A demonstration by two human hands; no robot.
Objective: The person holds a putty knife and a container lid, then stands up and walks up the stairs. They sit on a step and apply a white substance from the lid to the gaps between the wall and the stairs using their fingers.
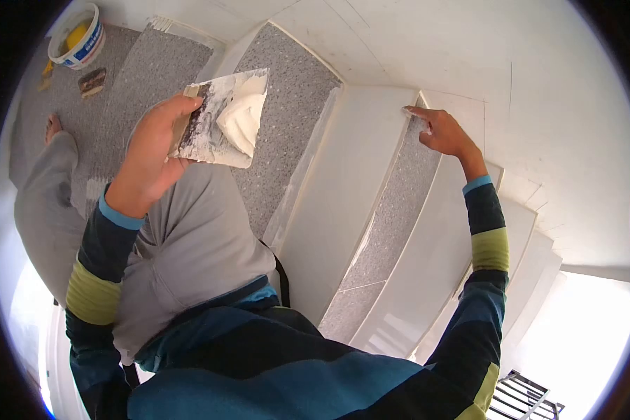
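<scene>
Gripping a putty-laden trowel [220,119] in left hand [154,150]; right hand [444,133] fingertips pressing stair edge [416,122].

Indoor stairwell under finishing, speckled grey stair treads [392,210], white walls [560,105], filler tub [77,35]

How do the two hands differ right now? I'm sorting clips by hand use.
The left hand grips a trowel loaded with white filler; the right hand holds nothing. The left hand is raised near the body; the right hand reaches out, fingertip pressed to the stair corner. Both wear striped sleeves.
</scene>
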